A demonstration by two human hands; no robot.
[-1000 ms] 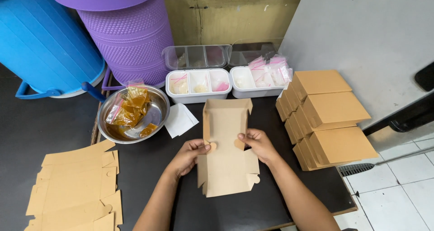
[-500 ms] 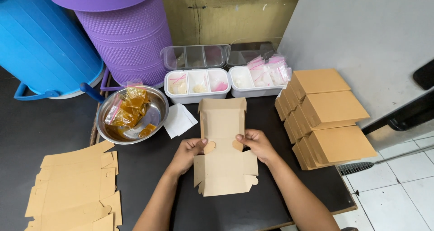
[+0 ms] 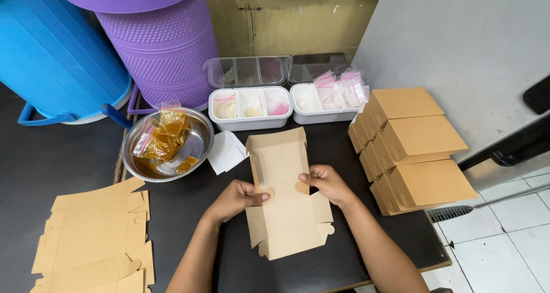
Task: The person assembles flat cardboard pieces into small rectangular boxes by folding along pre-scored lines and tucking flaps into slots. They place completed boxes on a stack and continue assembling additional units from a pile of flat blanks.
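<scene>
Half-folded kraft box at table centre. Left hand grip pinched on 9 o'clock tab, right hand grip on 3 o'clock tab, so walls stay up. Finished boxes stacked at 3, flat blanks at 8.

**Layout around the grip**

Both hands, left and right, pinch the box at mid-table. Left of the grip: flat blanks. Behind-left: bowl holding sachets. Directly behind: trays. Right: stacked boxes. Far behind-left: two bins.
</scene>
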